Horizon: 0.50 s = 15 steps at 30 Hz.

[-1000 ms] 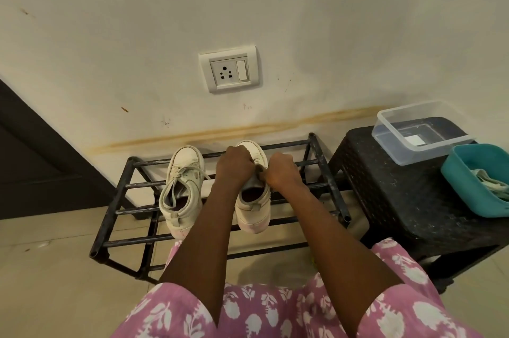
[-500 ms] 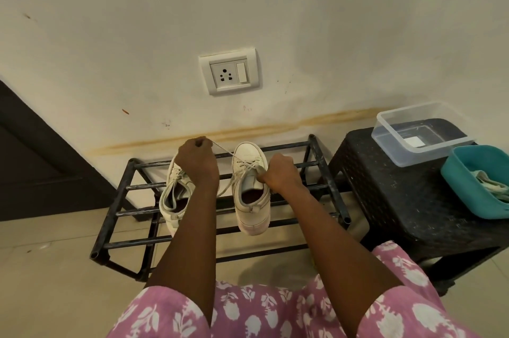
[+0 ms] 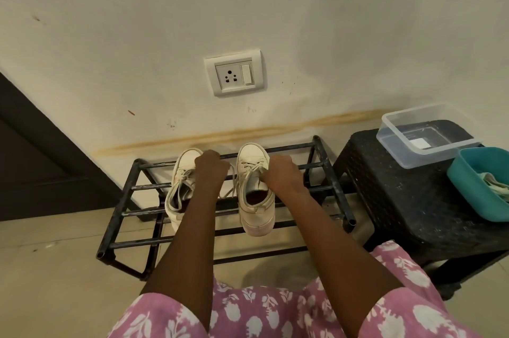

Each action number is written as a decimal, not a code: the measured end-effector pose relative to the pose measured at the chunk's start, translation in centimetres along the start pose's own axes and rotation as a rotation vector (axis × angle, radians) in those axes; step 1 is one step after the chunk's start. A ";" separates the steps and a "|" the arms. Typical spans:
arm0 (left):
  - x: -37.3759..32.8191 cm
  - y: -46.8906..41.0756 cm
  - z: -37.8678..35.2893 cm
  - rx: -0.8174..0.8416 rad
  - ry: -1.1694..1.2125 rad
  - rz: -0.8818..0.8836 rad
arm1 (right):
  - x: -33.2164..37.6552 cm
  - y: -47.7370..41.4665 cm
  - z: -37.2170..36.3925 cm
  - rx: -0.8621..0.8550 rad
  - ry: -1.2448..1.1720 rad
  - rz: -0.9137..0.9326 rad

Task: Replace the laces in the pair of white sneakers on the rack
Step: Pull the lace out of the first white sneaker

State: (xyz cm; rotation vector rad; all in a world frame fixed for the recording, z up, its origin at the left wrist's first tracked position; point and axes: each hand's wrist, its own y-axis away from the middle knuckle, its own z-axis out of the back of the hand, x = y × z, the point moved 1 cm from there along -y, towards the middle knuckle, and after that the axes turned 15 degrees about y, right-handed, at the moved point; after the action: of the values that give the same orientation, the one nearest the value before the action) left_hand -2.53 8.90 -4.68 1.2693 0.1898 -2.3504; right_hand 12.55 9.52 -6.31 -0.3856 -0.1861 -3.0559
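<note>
Left hand (image 3: 210,169) lower, lace (image 3: 232,183) slack over rack (image 3: 330,175)

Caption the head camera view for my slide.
The left hand and right hand grip the lace of one white sneaker on the black rack, second sneaker alongside.

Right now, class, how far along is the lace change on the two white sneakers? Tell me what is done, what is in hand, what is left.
Done: nothing finished; the tied sneaker is not yet started. In hand: the left hand grips the lace of the loosened sneaker, and the right hand holds that shoe near its tongue. Left: strip both shoes, then thread new laces into each.
</note>
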 end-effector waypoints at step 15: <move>-1.2 1.9 -1.2 0.510 -0.173 0.139 | 2.4 -1.3 -0.9 -0.126 0.188 0.176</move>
State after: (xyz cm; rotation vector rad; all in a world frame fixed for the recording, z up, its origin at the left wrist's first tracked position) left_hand -0.17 8.01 -4.25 1.2317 -0.5678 -2.4513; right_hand 9.91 10.65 -6.70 -0.1110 0.0469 -2.9146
